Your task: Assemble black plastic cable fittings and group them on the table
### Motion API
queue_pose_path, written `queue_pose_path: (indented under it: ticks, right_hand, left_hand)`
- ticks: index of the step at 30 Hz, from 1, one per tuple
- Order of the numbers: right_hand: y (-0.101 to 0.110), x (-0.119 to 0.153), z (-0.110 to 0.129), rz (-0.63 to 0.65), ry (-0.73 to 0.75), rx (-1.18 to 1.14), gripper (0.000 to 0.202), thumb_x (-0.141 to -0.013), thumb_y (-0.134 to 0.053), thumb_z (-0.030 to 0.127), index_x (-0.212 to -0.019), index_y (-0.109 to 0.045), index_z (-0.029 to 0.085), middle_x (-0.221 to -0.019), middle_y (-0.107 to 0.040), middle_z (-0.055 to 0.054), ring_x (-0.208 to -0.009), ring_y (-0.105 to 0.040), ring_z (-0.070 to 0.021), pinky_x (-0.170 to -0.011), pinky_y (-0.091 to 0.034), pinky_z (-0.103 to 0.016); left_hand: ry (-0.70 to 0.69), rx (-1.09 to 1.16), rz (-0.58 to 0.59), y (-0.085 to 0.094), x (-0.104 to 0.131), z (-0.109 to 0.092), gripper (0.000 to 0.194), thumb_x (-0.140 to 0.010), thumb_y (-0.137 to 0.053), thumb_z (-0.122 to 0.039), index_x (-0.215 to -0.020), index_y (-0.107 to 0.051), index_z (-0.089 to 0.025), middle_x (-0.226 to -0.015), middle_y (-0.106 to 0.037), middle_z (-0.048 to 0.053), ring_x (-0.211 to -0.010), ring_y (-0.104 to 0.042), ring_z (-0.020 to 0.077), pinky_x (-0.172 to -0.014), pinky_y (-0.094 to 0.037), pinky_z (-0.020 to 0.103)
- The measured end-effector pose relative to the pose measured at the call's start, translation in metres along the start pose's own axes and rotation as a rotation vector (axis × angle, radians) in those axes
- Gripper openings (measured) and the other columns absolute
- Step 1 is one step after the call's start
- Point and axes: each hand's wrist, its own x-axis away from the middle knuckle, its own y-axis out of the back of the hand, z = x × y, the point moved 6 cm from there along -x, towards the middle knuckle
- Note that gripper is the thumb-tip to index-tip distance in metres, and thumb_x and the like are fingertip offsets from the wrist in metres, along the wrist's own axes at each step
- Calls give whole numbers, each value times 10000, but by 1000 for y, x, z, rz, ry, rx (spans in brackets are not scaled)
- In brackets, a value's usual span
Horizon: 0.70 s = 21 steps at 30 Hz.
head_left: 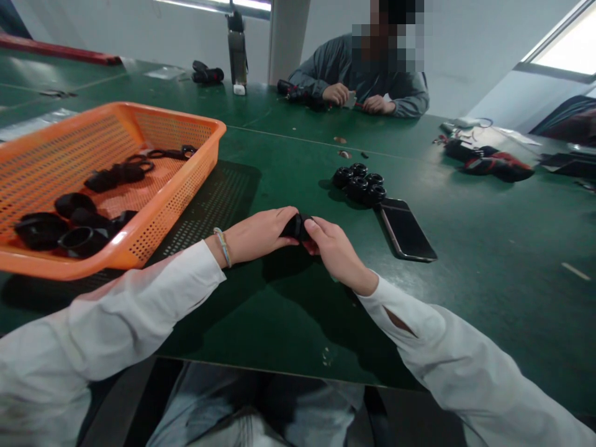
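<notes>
While both hands (342, 253) pinch it, the small black piece (293, 228) is partly hidden.

pale wall (93, 31) | green table (488, 298), glossy | bright window (570, 46), upper right | bright strip (251, 5), top edge

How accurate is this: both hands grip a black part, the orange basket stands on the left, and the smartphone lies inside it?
Wrong on the smartphone: the head view shows it lying on the green table. The left hand and right hand do grip a black part, and the orange basket stands on the left.
</notes>
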Motion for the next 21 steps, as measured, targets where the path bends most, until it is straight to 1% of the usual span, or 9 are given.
queue_pose_path:
  ticks: [2,5,9,12,13,16,18,21]
  right_hand:
    - [0,-1,-2,-1,-69,-69,272,-880,-409,340,-666,-481,187,-540,-483,27,-459,-444,-98,-464,-338,-235]
    - [-4,-1,-8,28,-187,-211,332,-875,-432,382,-605,-437,189,-500,-449,43,-400,-405,-71,-418,-314,-216]
    - [-8,1,-12,54,-301,-365,372,-865,-468,433,-594,-432,181,-489,-448,46,-363,-380,-49,-375,-280,-198]
    - [-10,1,-14,68,-346,-403,403,-871,-455,474,-591,-423,185,-477,-436,49,-351,-380,-48,-363,-273,-195]
    - [-10,1,-15,54,-331,-391,417,-873,-441,492,-589,-417,188,-470,-430,51,-350,-383,-50,-363,-274,-195]
    - [-8,-3,-14,18,-216,-307,415,-871,-415,530,-634,-434,190,-475,-450,48,-376,-420,-63,-384,-292,-196]
    - [-7,-4,-13,25,-132,-260,368,-862,-420,530,-737,-471,188,-504,-471,51,-415,-454,-78,-408,-312,-199]
    - [-4,-3,-8,26,13,-166,332,-861,-424,488,-956,-495,178,-583,-494,47,-498,-495,-102,-459,-343,-213]
  left_hand:
    - [-18,-23,-8,1,-1,-2,278,-852,-596,-271,-1057,-468,-135,-1039,-612,110,-986,-607,243,-810,-442,315]
    - [-60,-112,9,1,-2,-6,284,-847,-607,-272,-1051,-472,-128,-1018,-610,104,-966,-598,233,-806,-430,303]
    - [-105,-223,48,2,-4,-9,283,-836,-625,-288,-1023,-491,-125,-995,-608,101,-944,-588,230,-787,-413,285]
    - [-85,-193,67,2,-4,-8,300,-835,-621,-308,-1032,-495,-121,-1003,-612,114,-953,-588,245,-791,-413,294]
    - [-61,-154,65,2,-4,-7,316,-840,-613,-309,-1057,-488,-117,-1012,-613,119,-957,-592,249,-794,-417,299]
    - [9,24,32,1,-2,-2,394,-855,-584,-313,-1157,-438,-106,-1070,-605,136,-976,-604,254,-798,-432,310]
    - [30,160,-12,1,-1,2,450,-850,-583,-341,-1195,-412,-109,-1113,-594,142,-989,-605,250,-801,-443,311]
    - [39,308,-61,1,-2,8,437,-862,-548,-369,-1194,-414,-118,-1069,-620,118,-935,-619,225,-773,-460,301]
